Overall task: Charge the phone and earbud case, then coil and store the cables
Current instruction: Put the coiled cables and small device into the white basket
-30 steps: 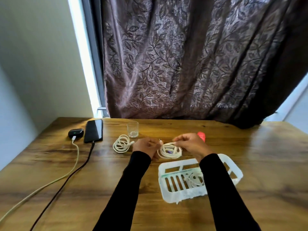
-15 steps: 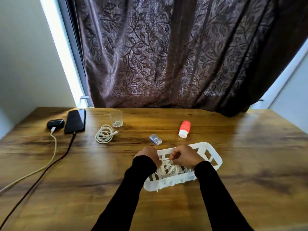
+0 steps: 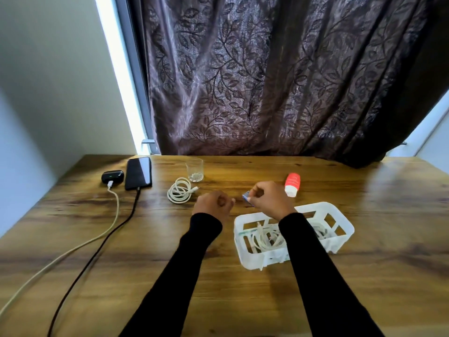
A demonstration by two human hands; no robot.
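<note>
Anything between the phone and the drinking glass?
No: head view shows bare tabletop between phone and glass; the coiled white cable lies nearer the camera.

At the table's (image 3: 243, 300) upper left, the earbud case (image 3: 112, 176) is set left of the phone (image 3: 138, 173); a coiled cable (image 3: 180, 190) is placed before the glass (image 3: 194, 169), and cables are held in the basket (image 3: 345, 227) at centre right

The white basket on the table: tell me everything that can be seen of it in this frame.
The white basket looks like plastic: a shallow rectangular tray with rounded corners and slotted walls and floor. It sits upright on the wooden table, turned slightly askew, in front of the red-and-white bottle. Coiled white cables lie inside it. The right forearm's black sleeve crosses over its middle, hiding part of it; contact cannot be told.
</note>
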